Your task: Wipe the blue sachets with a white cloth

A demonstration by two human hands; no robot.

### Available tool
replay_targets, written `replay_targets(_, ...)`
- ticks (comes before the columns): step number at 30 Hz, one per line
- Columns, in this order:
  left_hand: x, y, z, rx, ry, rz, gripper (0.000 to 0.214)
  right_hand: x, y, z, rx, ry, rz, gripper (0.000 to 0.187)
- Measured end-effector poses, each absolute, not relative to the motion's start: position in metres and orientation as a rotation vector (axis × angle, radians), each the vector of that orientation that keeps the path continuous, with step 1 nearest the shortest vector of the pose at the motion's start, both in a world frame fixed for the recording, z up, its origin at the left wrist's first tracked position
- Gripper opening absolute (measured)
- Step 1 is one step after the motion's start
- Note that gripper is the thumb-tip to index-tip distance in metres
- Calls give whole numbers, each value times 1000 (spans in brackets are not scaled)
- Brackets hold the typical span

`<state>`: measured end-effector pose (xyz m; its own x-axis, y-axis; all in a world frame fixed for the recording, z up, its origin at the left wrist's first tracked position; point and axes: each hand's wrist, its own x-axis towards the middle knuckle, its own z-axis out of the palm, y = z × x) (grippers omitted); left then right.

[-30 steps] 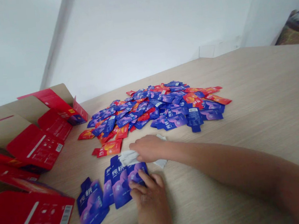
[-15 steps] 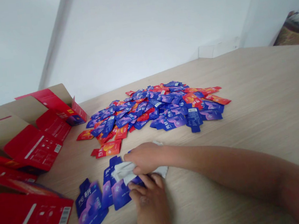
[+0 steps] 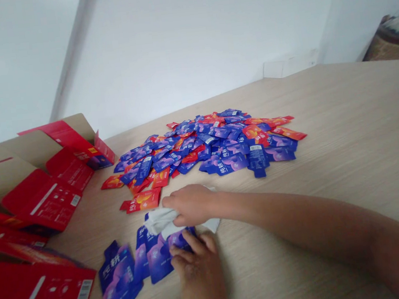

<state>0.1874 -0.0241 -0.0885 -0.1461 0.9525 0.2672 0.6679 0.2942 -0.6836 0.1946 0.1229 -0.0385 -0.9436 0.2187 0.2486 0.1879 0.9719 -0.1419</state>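
In my right hand (image 3: pixel 191 204) a crumpled white cloth (image 3: pixel 161 222) is gripped, laid over the upper ends of some blue-purple sachets. A corner of the cloth sticks out to the right behind the hand. My left hand (image 3: pixel 197 260) is just below, its bent fingers pressing a purple sachet (image 3: pixel 176 240) against the table. Left of it, overlapping sachets (image 3: pixel 159 262) lie flat with their spouted ends away from me. Another blue sachet (image 3: pixel 119 283) lies further left, on top of a similar one.
A large heap of blue and red sachets (image 3: pixel 199 144) spreads across the table (image 3: pixel 329 154). One red sachet (image 3: pixel 142 200) lies at its near edge. Opened red cartons (image 3: pixel 32 298) stand along the left. A white box (image 3: pixel 290 65) sits by the white wall at the back.
My right hand and the cloth have shifted slightly up and left, uncovering more of the purple sachet beneath my left fingers. My left hand stays nearly in place.
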Motion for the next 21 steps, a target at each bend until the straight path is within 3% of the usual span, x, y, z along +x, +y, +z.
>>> replay_targets(4, 188, -24, -86, -1445, -1905, 493, 30, 191, 112, -44, -215, -2985, 233, 37)
replay_targets(13, 188, -24, -88, -1450, -1909, 594, 33, 198, 141, -43, -631, -2869, 152, 37)
replay_targets(21, 189, -25, -88, -1435, -1892, 572, 36, 194, 116, -36, -318, -2858, 240, 37)
